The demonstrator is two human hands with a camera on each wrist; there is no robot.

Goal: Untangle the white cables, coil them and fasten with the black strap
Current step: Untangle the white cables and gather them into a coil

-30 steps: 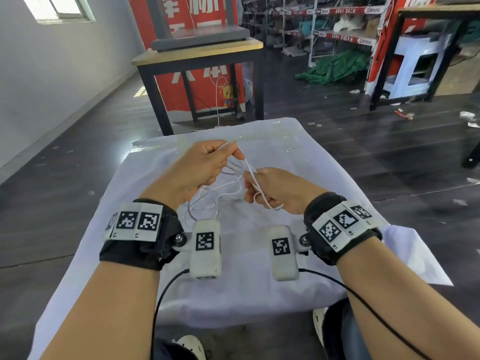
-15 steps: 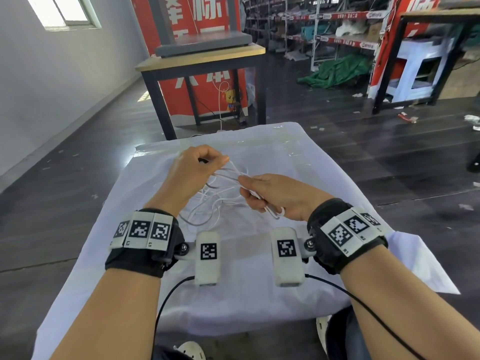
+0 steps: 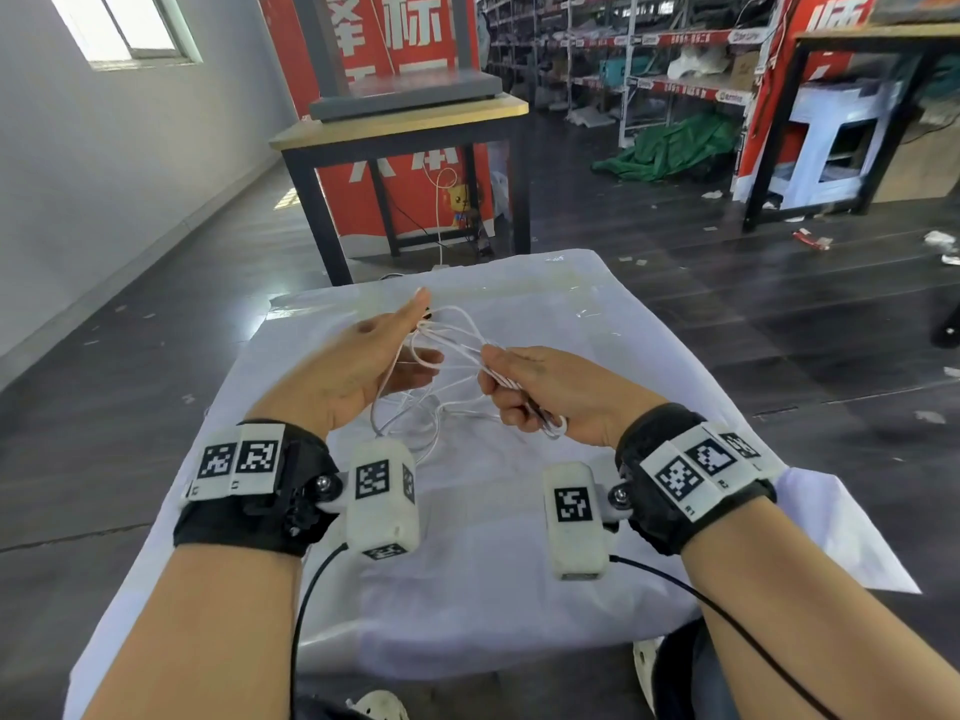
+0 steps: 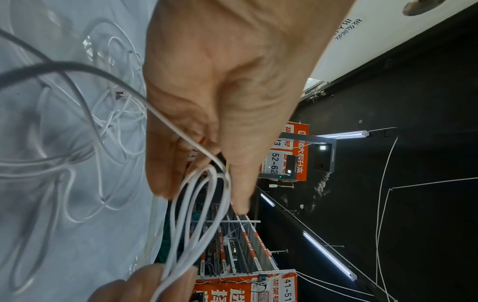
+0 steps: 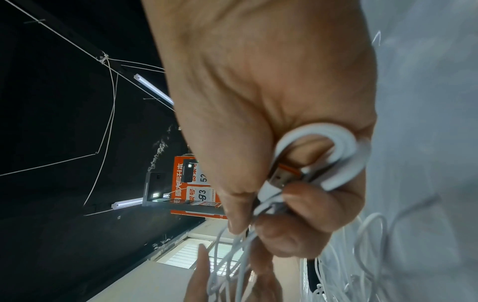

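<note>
- Red banners (image 3: 410, 54) behind the wooden table (image 3: 400, 127) carry large white Chinese characters; one reads "标".
- In the wrist views, orange shelf signs show the numbers "52-62", "41-51" and "93".
- Square black-and-white code tags sit on both wrist bands (image 3: 236, 459).
- The white cables (image 3: 457, 345) are thin and glossy, gathered in several long loops stretched between the two hands above the white cloth (image 3: 519, 589); looser tangled loops lie on the cloth below.
- The right hand (image 3: 545, 392) has its fingers curled tight round the bundled strands, with a metal plug (image 5: 280, 177) with an orange insert in its grip.
- The left hand (image 3: 358, 366) has its fingers straight and close together, the loops hooked between thumb and fingers.
</note>
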